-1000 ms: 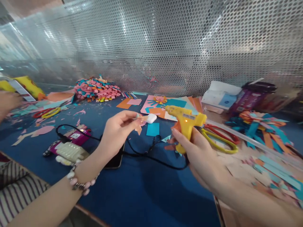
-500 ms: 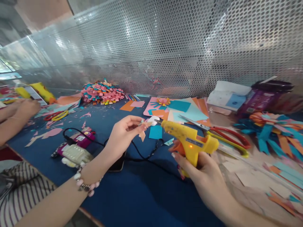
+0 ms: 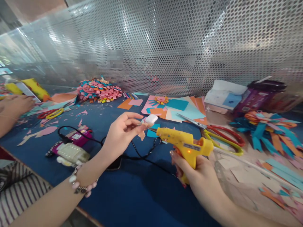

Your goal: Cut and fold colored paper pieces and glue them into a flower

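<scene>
My left hand (image 3: 121, 130) pinches a small peach paper strip (image 3: 141, 135) between thumb and fingertips, its end hanging below them. In my right hand (image 3: 204, 176) is a yellow glue gun (image 3: 176, 137), gripped by the handle with an orange light lit on its side. Its dark nozzle points left, close to the fingertips of my left hand; whether it touches the paper I cannot tell. Beyond the fingertips lie a smooth white case (image 3: 151, 119) and a blue paper square (image 3: 151, 133), partly behind the nozzle.
Scissors (image 3: 220, 135) and a ribbon-like paper flower (image 3: 265, 126) lie at right. Colored sheets (image 3: 196, 108) and a heap of paper flowers (image 3: 99, 91) are farther back. A black cable (image 3: 139, 157) runs past a power bank (image 3: 77, 137). Another person's hands (image 3: 17, 108) are at left.
The glue gun's nozzle has come down and left, lower against my left fingertips. The white case shows more fully. My left hand keeps its pinch, and the whole view has shifted slightly.
</scene>
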